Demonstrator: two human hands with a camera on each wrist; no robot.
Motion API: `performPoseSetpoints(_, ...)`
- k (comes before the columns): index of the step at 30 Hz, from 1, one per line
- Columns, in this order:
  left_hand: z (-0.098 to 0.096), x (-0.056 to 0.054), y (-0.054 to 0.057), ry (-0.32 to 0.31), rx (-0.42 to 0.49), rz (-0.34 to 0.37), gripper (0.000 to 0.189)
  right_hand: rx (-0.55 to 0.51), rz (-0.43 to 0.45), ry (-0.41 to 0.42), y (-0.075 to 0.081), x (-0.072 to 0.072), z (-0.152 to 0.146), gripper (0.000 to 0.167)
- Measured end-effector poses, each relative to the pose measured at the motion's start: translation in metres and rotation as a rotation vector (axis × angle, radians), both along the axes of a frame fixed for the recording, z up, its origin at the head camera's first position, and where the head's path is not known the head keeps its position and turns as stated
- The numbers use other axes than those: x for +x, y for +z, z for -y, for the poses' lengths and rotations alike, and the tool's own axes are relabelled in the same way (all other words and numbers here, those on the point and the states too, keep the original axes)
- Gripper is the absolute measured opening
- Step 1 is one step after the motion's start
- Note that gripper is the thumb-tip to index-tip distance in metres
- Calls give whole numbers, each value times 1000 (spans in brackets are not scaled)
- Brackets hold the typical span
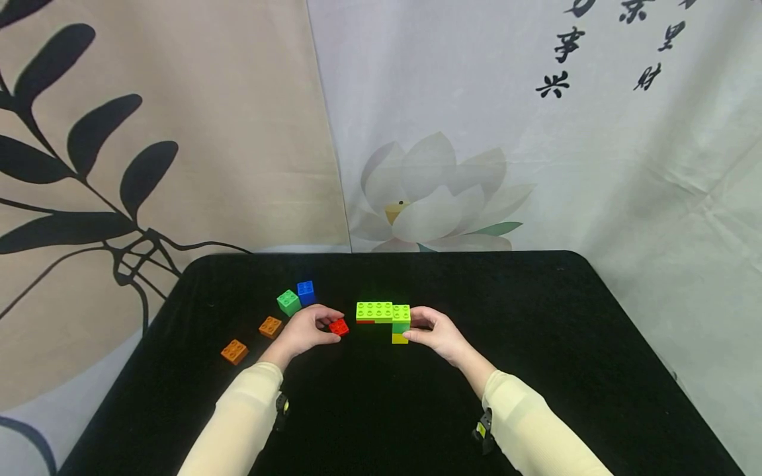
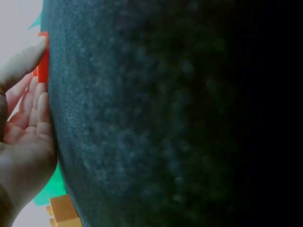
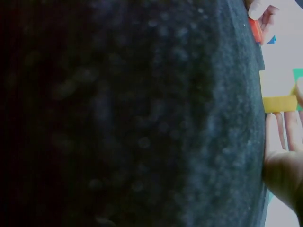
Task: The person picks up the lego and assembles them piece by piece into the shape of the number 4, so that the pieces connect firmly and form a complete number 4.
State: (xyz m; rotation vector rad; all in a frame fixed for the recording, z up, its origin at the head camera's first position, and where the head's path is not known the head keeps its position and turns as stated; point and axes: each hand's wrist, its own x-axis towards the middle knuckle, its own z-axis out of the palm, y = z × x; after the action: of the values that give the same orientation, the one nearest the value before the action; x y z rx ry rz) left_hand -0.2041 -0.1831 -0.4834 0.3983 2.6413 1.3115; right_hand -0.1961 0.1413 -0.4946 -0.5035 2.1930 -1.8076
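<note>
Between thumb and fingers, my left hand [image 1: 305,332] pinches a small red toy brick [image 1: 338,327], low over the black cloth. The left wrist view shows that red brick [image 2: 43,59] at the fingertips. Across from it, my right hand [image 1: 440,336] grips the right end of a joined brick structure. Its top is a long lime brick [image 1: 374,311] beside a square lime brick [image 1: 401,312]. Under the square one sit a green brick [image 1: 401,327] and a yellow brick [image 1: 399,338]. A thin red edge [image 1: 366,322] shows beneath the long brick's left part.
A green brick [image 1: 288,303] and a blue brick [image 1: 305,292] stand just behind my left hand. Two orange bricks, one nearer [image 1: 235,352] and one farther [image 1: 270,327], lie to its left. The black-covered table [image 1: 536,317] ends at a printed curtain [image 1: 250,132].
</note>
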Motion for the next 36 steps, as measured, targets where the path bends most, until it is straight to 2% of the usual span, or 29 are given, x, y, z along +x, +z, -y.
performPoseSetpoints(12,4,1,0,-21,-7,9,35,-12,28,13,-3,-1,0,42)
performPoseSetpoints(14,4,2,3,-20,10,29,35,-16,36,17,1,1,0,42)
performPoseSetpoints(20,9,4,9,-9,105,74,35,-18,52,10,0,2,0,42)
performPoseSetpoints(21,9,4,11,-9,122,75,35,-17,50,8,-4,0,0,42)
performPoseSetpoints(25,8,4,28,0,175,57,35,-23,50,7,-3,-1,0,40)
performPoseSetpoints(32,-3,0,69,53,160,-19,38,-36,49,22,-3,-2,-1,40)
performPoseSetpoints(36,-18,-1,88,31,178,-45,38,-34,60,12,-3,-2,-1,39)
